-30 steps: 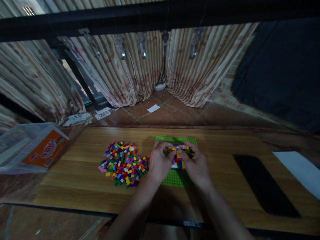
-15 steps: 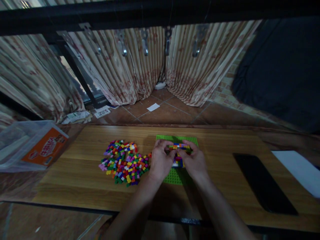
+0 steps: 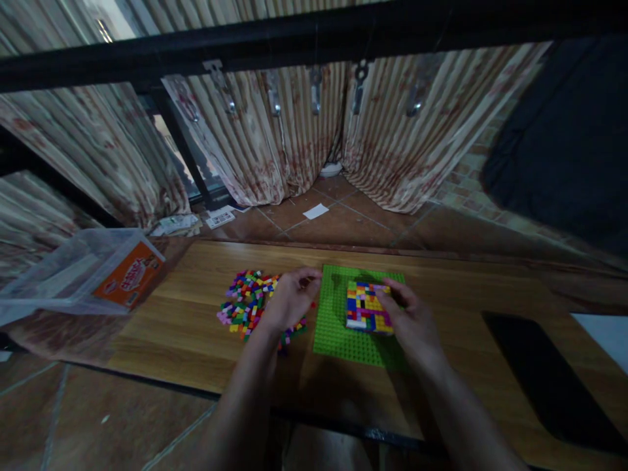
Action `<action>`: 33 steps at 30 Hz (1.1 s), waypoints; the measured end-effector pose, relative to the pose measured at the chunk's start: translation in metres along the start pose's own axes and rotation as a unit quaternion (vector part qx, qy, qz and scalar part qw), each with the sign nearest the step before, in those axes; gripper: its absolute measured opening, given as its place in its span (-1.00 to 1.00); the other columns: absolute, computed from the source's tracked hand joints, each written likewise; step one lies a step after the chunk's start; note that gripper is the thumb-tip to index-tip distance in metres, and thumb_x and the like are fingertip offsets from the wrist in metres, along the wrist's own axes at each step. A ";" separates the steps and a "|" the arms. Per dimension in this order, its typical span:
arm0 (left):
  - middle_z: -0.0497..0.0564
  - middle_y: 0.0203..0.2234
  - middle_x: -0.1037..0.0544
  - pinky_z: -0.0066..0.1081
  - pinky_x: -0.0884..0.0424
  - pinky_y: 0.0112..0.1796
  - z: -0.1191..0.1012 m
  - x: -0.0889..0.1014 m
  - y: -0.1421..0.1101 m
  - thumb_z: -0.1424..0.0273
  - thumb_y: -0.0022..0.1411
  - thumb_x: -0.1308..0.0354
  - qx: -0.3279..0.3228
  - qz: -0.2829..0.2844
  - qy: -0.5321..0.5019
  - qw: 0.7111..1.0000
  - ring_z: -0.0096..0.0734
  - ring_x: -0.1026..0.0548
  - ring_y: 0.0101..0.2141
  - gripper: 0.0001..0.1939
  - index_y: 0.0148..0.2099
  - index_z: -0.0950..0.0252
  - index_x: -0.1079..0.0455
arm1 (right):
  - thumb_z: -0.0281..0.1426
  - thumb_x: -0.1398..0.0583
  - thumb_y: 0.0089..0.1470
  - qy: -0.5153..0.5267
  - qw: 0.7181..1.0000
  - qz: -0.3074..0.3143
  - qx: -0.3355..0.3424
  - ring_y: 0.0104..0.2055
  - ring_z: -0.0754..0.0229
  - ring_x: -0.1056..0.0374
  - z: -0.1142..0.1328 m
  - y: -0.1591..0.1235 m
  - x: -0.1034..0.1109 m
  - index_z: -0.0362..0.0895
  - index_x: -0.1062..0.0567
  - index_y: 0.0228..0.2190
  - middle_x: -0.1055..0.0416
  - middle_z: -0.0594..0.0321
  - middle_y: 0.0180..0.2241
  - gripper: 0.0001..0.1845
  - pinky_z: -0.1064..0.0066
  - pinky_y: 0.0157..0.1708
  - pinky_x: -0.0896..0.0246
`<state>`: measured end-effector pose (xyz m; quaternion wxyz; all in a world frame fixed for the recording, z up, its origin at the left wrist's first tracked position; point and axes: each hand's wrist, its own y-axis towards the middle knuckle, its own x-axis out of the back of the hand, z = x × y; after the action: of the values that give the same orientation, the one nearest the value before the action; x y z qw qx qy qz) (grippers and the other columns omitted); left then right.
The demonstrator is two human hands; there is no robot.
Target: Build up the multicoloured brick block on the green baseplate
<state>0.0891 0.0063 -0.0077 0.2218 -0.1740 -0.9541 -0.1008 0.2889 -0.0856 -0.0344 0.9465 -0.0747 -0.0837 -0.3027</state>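
Note:
A square block built of many-coloured toy bricks (image 3: 360, 304) rests on or just over a green studded baseplate (image 3: 331, 337); I cannot tell which. My right hand (image 3: 412, 320) grips the block's right edge, with the thumb on top and the fingers behind. To the left of the baseplate, my left hand (image 3: 292, 301) hovers with fingers curved and apart from the thumb, and no brick shows in it. Below and behind it spreads a pile of small loose bricks (image 3: 243, 301), partly hidden by the hand and forearm.
The wooden table (image 3: 167, 333) carries a black flat slab (image 3: 544, 373) on the right, with a white sheet (image 3: 598, 333) beyond it. A clear plastic bin with an orange label (image 3: 130, 275) stands off the left end. Curtains (image 3: 275, 144) hang behind.
My left hand has let go of the brick block and moved left to the loose pile. My right hand stays on the block. The whole view has shifted and tilted slightly.

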 end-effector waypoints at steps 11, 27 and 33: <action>0.03 -0.39 -0.61 -0.46 -0.39 -0.29 0.014 0.036 -0.008 0.59 0.01 -0.10 -0.003 0.105 0.237 0.966 -0.37 -0.53 -0.35 -0.79 -0.36 0.30 -0.55 | -0.05 -0.24 -0.07 -0.078 0.996 -0.030 0.013 -0.21 -0.01 -0.48 0.000 0.001 0.002 -0.13 -0.52 -0.07 -0.55 0.06 -0.19 -0.42 0.11 -0.21 -0.39; 0.09 -0.44 -0.58 -0.36 -0.37 -0.26 -0.003 0.022 -0.012 0.58 0.08 -0.03 -0.010 0.119 0.354 0.928 -0.26 -0.52 -0.34 -0.78 -0.40 0.29 -0.50 | -0.05 -0.22 -0.07 -0.087 0.996 -0.019 0.019 -0.15 -0.02 -0.46 -0.002 0.003 0.003 -0.14 -0.51 -0.07 -0.53 0.05 -0.14 -0.41 0.10 -0.13 -0.34; -0.04 -0.43 -0.57 -0.48 -0.36 -0.31 -0.007 0.006 -0.011 0.55 0.17 -0.05 -0.060 0.049 0.173 0.982 -0.43 -0.51 -0.39 -0.83 -0.30 0.28 -0.46 | -0.05 -0.21 -0.04 -0.072 0.997 -0.018 0.028 -0.18 0.01 -0.46 -0.001 0.003 0.002 -0.15 -0.52 -0.09 -0.54 0.07 -0.19 -0.44 0.14 -0.15 -0.35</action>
<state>0.0826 -0.0037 -0.0002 0.3769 -0.2140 -0.8839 -0.1756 0.2928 -0.0844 -0.0351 0.9340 -0.0685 -0.1609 -0.3114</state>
